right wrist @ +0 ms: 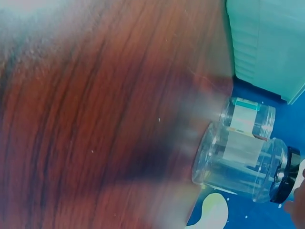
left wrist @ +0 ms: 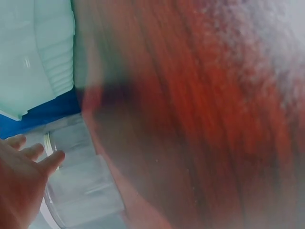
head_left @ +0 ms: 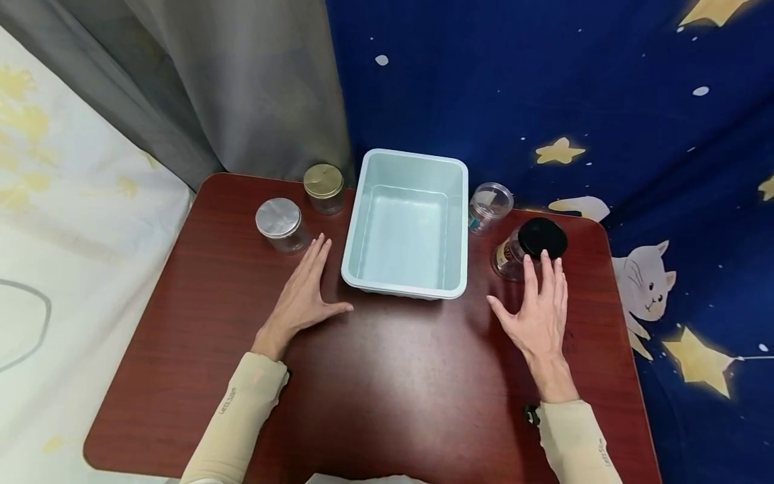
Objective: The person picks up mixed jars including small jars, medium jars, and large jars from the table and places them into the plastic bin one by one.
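Note:
My left hand point(head_left: 302, 294) is held over the table with its fingers straight and thumb spread, just in front of a clear jar with a silver lid point(head_left: 278, 218). Behind that stands a clear jar with a gold lid point(head_left: 323, 180). In the head view my right hand point(head_left: 537, 316) has its fingertips over the edge of the black lid point(head_left: 543, 237) of a clear jar point(right wrist: 238, 164); whether they touch it I cannot tell. Beside it is a clear jar point(head_left: 491, 202) with a transparent top. A pale blue plastic basin point(head_left: 405, 293) sits between the jars.
The dark red wooden table point(head_left: 387, 390) has rounded corners. Its back edge meets a grey curtain point(head_left: 254, 87) and a blue star-patterned curtain point(head_left: 471, 87). A white cloth point(head_left: 72, 235) with yellow marks hangs to the left.

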`<state>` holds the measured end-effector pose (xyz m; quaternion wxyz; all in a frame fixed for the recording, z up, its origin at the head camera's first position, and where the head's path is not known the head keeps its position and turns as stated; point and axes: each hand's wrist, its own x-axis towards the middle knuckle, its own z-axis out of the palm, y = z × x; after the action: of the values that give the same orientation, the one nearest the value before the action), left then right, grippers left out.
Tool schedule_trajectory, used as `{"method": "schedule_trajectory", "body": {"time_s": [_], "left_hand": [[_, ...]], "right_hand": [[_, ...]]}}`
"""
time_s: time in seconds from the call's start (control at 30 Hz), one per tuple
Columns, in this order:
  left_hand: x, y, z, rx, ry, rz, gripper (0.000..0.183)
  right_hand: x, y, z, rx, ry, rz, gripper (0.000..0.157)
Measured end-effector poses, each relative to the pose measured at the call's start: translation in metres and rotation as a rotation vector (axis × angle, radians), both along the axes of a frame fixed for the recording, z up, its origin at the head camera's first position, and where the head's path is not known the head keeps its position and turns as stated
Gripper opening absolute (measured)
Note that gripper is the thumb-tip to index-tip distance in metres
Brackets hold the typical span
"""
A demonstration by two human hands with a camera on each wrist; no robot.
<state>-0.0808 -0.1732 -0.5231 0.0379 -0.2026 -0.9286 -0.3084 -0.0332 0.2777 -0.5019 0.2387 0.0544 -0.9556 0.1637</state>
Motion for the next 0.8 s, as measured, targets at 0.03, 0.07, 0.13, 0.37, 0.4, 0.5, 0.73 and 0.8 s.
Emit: {"method": "schedule_trajectory", "body": {"time_s": [0.03,0.07,0.13,0.37,0.4,0.5,0.73,0.8], "left_hand": [[0.000,0.000,0.000,0.006,-0.008,0.002,0.136],[0.001,-0.001,0.000,0.013,-0.016,0.003,0.134],[0.002,-0.001,-0.001,0.018,-0.024,-0.001,0.130],[0.001,-0.001,-0.002,0.074,-0.024,-0.014,0.114],[0.000,-0.001,-0.001,0.082,-0.022,-0.017,0.112],[-0.001,0.001,-0.001,0.102,-0.006,-0.027,0.107],[-0.003,0.007,0.002,0.146,0.019,-0.040,0.105],[-0.004,0.009,0.001,0.152,0.021,-0.045,0.104]], "right_hand": [[0.000,0.001,0.000,-0.002,-0.001,-0.003,0.096],[-0.001,0.001,0.001,-0.003,-0.003,-0.007,0.096],[-0.001,0.003,0.001,-0.012,0.001,-0.014,0.096],[-0.006,0.005,0.005,-0.036,0.003,-0.016,0.095],[-0.007,0.005,0.006,-0.039,0.005,-0.013,0.095],[-0.011,0.006,0.007,-0.046,0.017,-0.006,0.094],[-0.023,0.007,0.008,-0.052,0.028,-0.009,0.095],[-0.025,0.007,0.007,-0.046,0.017,-0.009,0.095]]}}
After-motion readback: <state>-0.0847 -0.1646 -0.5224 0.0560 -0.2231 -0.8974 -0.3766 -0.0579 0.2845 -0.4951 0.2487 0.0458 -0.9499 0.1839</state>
